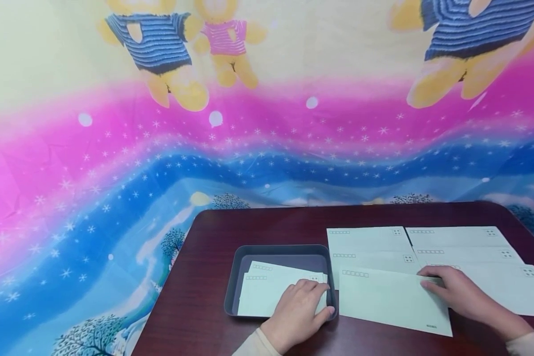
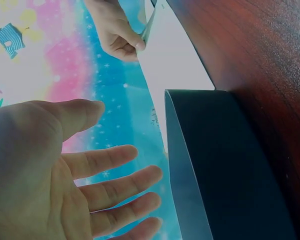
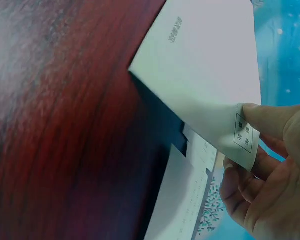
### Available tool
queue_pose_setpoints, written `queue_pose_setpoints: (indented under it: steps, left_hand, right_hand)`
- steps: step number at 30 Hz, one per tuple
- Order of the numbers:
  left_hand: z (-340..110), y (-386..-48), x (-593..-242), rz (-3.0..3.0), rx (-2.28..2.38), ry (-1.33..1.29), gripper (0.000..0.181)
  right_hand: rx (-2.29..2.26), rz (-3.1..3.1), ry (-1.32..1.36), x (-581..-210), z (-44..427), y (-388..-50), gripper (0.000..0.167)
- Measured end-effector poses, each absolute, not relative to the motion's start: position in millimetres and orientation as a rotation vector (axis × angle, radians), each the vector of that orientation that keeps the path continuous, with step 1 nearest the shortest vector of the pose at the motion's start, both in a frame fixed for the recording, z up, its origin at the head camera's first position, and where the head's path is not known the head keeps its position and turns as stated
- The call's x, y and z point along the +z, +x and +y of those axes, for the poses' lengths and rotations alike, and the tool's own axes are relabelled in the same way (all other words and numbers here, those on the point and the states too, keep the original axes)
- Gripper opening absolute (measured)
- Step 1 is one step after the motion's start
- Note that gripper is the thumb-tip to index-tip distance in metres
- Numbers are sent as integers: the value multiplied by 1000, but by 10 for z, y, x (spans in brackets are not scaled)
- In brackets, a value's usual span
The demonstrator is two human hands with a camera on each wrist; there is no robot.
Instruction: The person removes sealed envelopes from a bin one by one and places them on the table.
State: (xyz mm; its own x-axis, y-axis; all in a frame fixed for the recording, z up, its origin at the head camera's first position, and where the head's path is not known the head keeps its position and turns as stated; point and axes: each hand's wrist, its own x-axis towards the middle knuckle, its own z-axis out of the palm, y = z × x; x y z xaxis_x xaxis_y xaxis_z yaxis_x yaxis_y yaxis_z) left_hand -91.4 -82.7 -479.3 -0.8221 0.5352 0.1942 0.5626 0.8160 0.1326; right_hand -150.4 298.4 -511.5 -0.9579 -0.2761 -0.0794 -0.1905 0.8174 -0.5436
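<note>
envelope [image 1: 391,301], held: where does it lie, and how is it gripped?

just right of the dark tray [image 1: 231,296], overlapping the front of the left column of envelopes [image 1: 367,242]. the right hand [image 1: 465,294] is closed to a pinch on its upper right corner; in the right wrist view the thumb [image 3: 270,117] lies by the printed box [image 3: 243,132], other fingers behind.

and the left hand [image 1: 298,306]?

open, fingers straight and spread in its own wrist view; it grips nothing. it sits over the tray's near right corner, by the envelopes in the tray [image 1: 258,296]; whether it touches them cannot be told.

how is such a sheet best handled?

with a light pinch, one would judge, so the corner does not crease; the far end kept level, lest its edge catch the envelopes beneath; and its tilt squared to the right column of envelopes [image 1: 511,291] on the tabletop [image 1: 196,296].
</note>
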Motion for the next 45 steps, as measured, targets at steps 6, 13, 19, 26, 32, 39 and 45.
queue_pose_setpoints:
  steps: [6,13,19,26,32,39,45]
  left_hand:
    - [-838,-923,-4791,-2875,-279,-856,38]
    - [-844,-941,-4808,-2852,-293,-859,37]
    - [-851,-949,-4802,-2881,-303,-842,38]
    - [-855,-952,-4811,-2869,-302,-840,38]
    - [-853,-954,-4816,-2877,-309,-832,38]
    - [-856,-951,-4831,-2876,-302,-825,38]
    - [-858,-958,-4826,-2891,-308,-819,39]
  right_hand:
    - [-799,2911,-395,-5155,2885,-1541,13]
    - [-730,2994,-408,-5221,2812,-1615,16]
    - [-707,3023,-446,-5283,2787,-1680,17]
    - [-637,3026,-491,-5337,2780,-1721,16]
    - [-612,3026,-477,-5360,2774,-1723,18]
    - [-549,3078,-484,-5378,2749,-1713,21]
    - [-550,3109,-527,-5350,2726,-1699,22]
